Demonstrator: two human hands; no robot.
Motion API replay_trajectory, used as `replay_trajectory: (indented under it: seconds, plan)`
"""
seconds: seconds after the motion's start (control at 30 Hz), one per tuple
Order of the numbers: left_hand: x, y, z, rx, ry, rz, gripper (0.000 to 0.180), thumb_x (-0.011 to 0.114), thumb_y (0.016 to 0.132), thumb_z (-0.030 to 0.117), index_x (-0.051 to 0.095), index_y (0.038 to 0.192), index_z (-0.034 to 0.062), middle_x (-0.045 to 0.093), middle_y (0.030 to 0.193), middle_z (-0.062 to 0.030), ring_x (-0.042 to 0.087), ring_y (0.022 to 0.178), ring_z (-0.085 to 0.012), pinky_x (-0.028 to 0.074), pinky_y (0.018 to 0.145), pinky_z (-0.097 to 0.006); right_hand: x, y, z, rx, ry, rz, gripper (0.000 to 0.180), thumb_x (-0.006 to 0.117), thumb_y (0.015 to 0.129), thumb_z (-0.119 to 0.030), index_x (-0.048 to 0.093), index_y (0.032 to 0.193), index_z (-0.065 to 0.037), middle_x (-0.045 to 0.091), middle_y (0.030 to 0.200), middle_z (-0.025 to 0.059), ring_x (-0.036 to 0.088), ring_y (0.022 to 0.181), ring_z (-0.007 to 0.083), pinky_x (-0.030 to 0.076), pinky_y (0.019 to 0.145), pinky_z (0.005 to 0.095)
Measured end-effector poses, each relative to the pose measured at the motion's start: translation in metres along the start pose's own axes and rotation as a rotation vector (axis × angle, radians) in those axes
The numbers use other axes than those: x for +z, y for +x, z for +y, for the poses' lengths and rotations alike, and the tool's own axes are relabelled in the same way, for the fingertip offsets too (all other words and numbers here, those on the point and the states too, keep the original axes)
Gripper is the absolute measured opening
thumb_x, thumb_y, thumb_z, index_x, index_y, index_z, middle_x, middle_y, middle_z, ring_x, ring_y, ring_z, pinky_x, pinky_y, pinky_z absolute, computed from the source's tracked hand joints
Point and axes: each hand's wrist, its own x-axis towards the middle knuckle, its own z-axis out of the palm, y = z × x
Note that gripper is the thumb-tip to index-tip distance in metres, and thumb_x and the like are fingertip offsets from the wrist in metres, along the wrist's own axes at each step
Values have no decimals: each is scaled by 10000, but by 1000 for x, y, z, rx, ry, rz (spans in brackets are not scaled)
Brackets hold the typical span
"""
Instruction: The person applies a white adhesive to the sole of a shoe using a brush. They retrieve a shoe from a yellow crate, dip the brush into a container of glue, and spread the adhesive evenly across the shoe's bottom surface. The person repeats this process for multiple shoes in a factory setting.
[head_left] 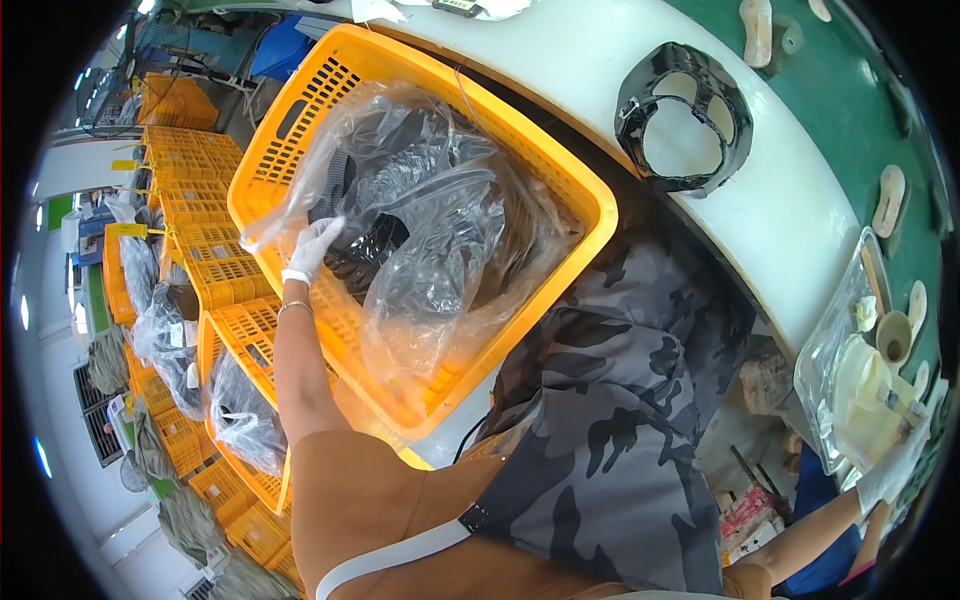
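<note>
My left hand (315, 248), in a white glove, reaches into the left side of a yellow plastic crate (598, 207). Its fingers are closed at the mouth of a large clear plastic bag (430, 290) lining the crate. Black shiny and ribbed pieces (380, 245) lie in the bag beside my fingertips; their kind is hard to tell through the plastic. At the far right, my right hand (893, 472), also in white, is by a clear tray (808, 400) with a pale tub (862, 400) in it. Its fingers are too small and distorted to read.
A black shiny ring-shaped piece with openings (735, 95) rests on the white curved table (790, 170). Pale shoe-last-like forms (888, 200) lie on the green surface beyond. Stacked yellow crates (205, 260) with bagged goods stand at left. A camouflage apron (620, 400) covers my lap.
</note>
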Motion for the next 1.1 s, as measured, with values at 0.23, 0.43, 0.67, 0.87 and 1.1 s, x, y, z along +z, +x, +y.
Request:
replay_trajectory:
  seconds: [0.23, 0.43, 0.67, 0.87, 1.1]
  plan:
    - [48, -1, 24, 57, 763, 5, 984, 803, 668, 479, 390, 1349, -99, 586, 1202, -267, 574, 1149, -329, 444, 958, -367, 5, -1, -9, 37, 2, 18, 389, 382, 1013, -341, 627, 1096, -50, 592, 1014, 26, 478, 881, 112, 377, 823, 247]
    - [71, -2, 58, -213, 901, 142, 933, 708, 660, 643, 533, 1211, -89, 611, 1129, -301, 596, 1094, -375, 460, 927, -402, 10, -7, -13, 15, 20, 27, 397, 383, 1013, -345, 620, 1099, -39, 578, 1015, 27, 466, 874, 106, 369, 822, 247]
    - [97, 6, 66, -328, 997, 204, 652, 664, 705, 586, 676, 1095, 63, 647, 1146, -191, 625, 1066, -348, 440, 928, -467, 15, -17, -20, -72, -44, 70, 364, 417, 1003, -315, 636, 1088, -38, 591, 998, 18, 488, 859, 104, 397, 801, 248]
    - [76, 6, 37, -199, 834, 351, 575, 661, 753, 482, 649, 1101, 25, 644, 1098, -231, 596, 1077, -382, 454, 925, -440, 16, -12, -8, -132, 0, 76, 345, 443, 998, -295, 646, 1081, -28, 617, 998, 17, 517, 867, 97, 406, 792, 240]
    - [14, -22, 51, 337, 458, 533, 497, 751, 795, 304, 628, 1124, -48, 678, 988, -182, 634, 907, -277, 476, 863, -360, 9, -12, 13, -92, 13, 64, 332, 460, 996, -292, 650, 1074, -31, 621, 988, 9, 511, 845, 86, 400, 771, 232]
